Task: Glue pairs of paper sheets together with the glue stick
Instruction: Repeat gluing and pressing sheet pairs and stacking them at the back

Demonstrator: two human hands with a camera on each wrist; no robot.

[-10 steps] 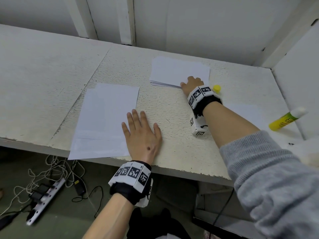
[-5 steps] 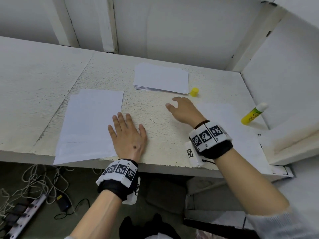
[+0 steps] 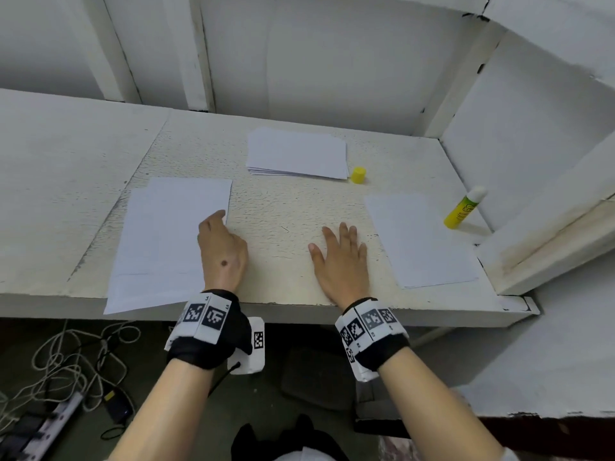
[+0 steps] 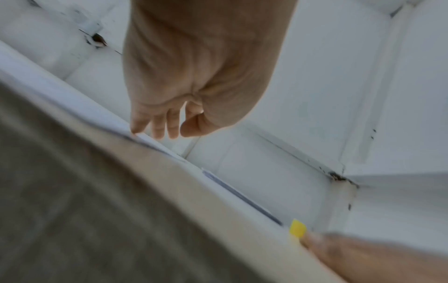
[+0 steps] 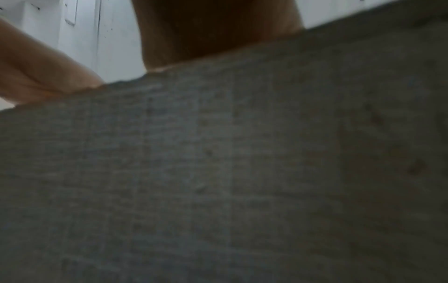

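Your right hand [image 3: 341, 257] had come back from the stack [image 3: 297, 154] and lay flat, holding nothing, while your left hand [image 3: 222, 251] curled its fingertips [image 4: 135, 128] onto the sheets [image 3: 166, 234] left of it. The glue stick [image 3: 464, 208], uncapped right of the stack, risked drying out.

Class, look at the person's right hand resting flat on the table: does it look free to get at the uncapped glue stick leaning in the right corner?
Probably yes. The right hand lies open and holds nothing, and only a flat single sheet lies between it and the glue stick, which stands exposed against the side wall.
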